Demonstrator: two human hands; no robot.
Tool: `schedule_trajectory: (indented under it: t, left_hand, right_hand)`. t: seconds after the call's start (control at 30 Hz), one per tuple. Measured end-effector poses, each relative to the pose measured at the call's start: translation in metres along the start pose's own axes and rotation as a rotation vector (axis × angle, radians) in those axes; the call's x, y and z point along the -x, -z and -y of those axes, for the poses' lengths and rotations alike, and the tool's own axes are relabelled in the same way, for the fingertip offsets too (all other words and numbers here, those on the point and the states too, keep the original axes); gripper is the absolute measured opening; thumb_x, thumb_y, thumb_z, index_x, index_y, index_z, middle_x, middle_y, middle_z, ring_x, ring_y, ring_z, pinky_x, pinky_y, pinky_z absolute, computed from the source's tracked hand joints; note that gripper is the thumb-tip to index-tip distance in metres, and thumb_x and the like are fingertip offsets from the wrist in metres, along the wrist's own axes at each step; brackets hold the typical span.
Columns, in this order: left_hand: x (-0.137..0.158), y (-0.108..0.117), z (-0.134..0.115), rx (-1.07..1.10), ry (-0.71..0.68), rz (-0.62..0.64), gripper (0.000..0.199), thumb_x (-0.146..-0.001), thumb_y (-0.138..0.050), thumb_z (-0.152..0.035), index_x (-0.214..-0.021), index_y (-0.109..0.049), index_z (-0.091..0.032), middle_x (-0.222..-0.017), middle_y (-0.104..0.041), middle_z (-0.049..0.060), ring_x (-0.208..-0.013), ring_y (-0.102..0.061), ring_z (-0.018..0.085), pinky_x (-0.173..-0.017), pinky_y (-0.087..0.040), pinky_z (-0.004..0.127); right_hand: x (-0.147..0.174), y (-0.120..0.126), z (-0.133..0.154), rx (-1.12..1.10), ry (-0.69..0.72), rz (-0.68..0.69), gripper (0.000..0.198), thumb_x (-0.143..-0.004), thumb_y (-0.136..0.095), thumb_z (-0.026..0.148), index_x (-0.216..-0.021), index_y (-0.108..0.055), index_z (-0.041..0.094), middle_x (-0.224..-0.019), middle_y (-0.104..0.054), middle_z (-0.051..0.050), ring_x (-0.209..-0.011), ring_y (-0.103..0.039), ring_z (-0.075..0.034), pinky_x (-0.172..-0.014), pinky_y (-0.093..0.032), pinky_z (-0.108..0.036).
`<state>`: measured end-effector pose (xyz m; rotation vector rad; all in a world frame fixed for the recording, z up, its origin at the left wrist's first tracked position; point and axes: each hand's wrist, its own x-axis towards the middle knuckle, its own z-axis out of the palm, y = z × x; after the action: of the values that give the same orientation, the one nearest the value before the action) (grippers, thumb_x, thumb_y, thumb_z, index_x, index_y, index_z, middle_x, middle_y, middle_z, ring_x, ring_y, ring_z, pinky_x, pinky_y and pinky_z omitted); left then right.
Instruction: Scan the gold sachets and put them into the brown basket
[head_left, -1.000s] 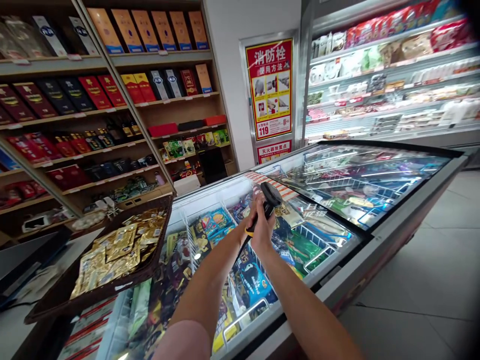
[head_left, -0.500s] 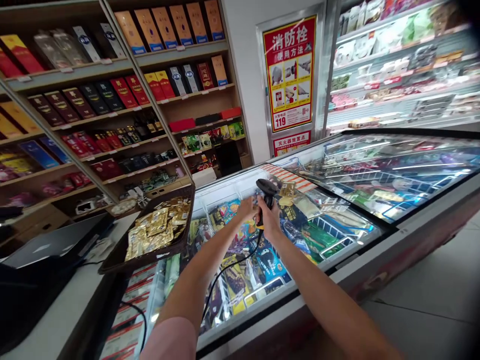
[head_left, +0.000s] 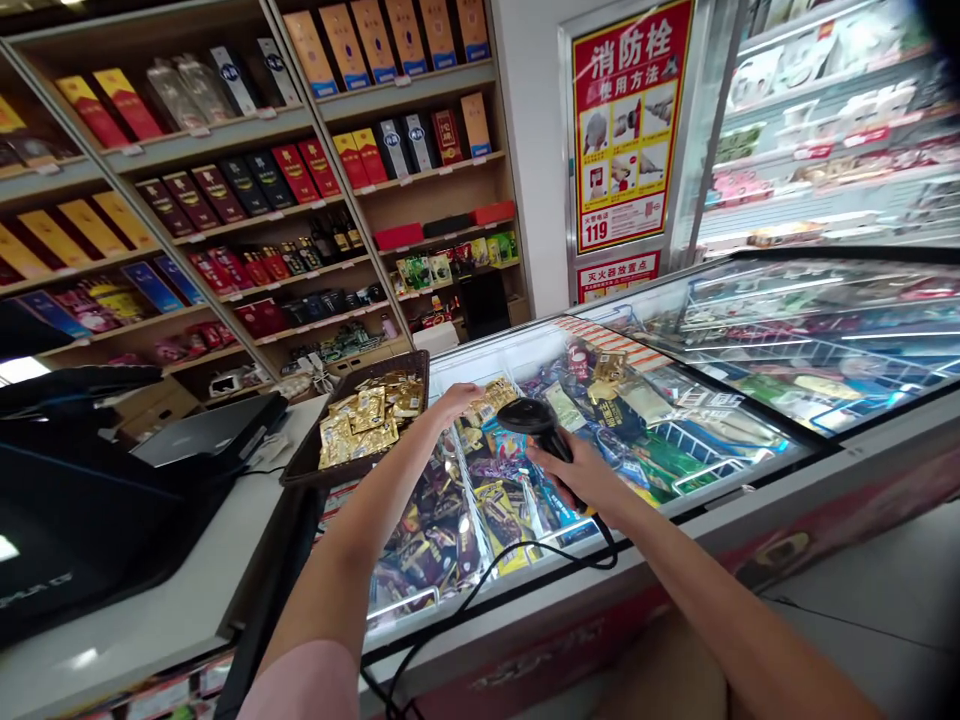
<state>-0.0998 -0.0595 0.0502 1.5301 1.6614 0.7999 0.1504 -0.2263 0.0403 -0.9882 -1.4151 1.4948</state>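
Observation:
My right hand [head_left: 581, 470] is wrapped round the handle of a black handheld barcode scanner [head_left: 529, 415], its head tilted toward the left. A cable runs from the handle down over the freezer's front edge. To the left of the scanner, my left hand [head_left: 456, 402] pinches a gold foil packet [head_left: 496, 394] above the freezer glass. Part of that packet's lower edge is close behind the scanner head. A brown basket [head_left: 300, 465] with several similar gold packets [head_left: 371, 415] stands left of my left forearm. One more gold packet [head_left: 611, 365] lies further right on the freezer.
The glass-topped chest freezer [head_left: 675, 515] holds packaged goods in wire baskets. At left, a counter [head_left: 180, 560] bears a black monitor [head_left: 82, 490]. Shelves with boxes [head_left: 270, 190] line the back wall; a red poster [head_left: 630, 130] and a lit display fridge [head_left: 832, 150] stand right.
My hands have moved apart: the left went left with the gold packet, which now shows clearly. The right lowered and tilted the scanner. The view has turned left.

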Motion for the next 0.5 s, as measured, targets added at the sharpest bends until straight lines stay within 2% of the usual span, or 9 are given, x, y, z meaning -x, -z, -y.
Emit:
schedule_trajectory:
  t: [0.13,0.3,0.4,0.5]
  left_hand:
    - [0.012,0.009,0.002,0.013,0.015,0.009,0.038,-0.064,-0.078,-0.054,-0.075,-0.066,-0.019,-0.091,-0.068,0.007,-0.089,-0.059,0.021,-0.072,-0.041,0.029]
    - [0.023,0.015,0.005,0.029,0.000,-0.028,0.039,-0.061,-0.079,-0.054,-0.069,-0.064,-0.019,-0.075,-0.064,0.004,-0.077,-0.056,0.019,-0.067,-0.039,0.027]
    - [0.029,0.025,0.006,0.036,-0.010,-0.091,0.038,-0.061,-0.079,-0.052,-0.067,-0.063,-0.018,-0.069,-0.062,0.002,-0.070,-0.053,0.016,-0.064,-0.038,0.026]
    - [0.035,0.051,0.007,0.060,-0.025,-0.210,0.036,-0.064,-0.079,-0.050,-0.072,-0.066,-0.017,-0.070,-0.063,0.001,-0.069,-0.055,0.016,-0.063,-0.039,0.026]
  right_hand:
    - [0.012,-0.008,0.004,0.053,0.001,0.019,0.041,-0.081,-0.066,0.059,-0.091,-0.047,0.024,-0.051,-0.045,0.010,-0.034,-0.038,-0.008,-0.035,-0.029,-0.021]
    - [0.019,-0.020,0.006,0.020,0.000,0.033,0.042,-0.080,-0.067,0.059,-0.089,-0.044,0.025,-0.052,-0.042,0.011,-0.034,-0.035,-0.007,-0.035,-0.027,-0.020]
    - [0.022,-0.024,0.003,-0.015,-0.001,0.028,0.043,-0.079,-0.067,0.060,-0.089,-0.046,0.024,-0.052,-0.042,0.011,-0.034,-0.035,-0.007,-0.035,-0.027,-0.020]
    - [0.026,-0.024,0.000,-0.070,-0.009,0.049,0.044,-0.078,-0.068,0.061,-0.089,-0.047,0.023,-0.052,-0.043,0.011,-0.034,-0.035,-0.006,-0.035,-0.029,-0.020]
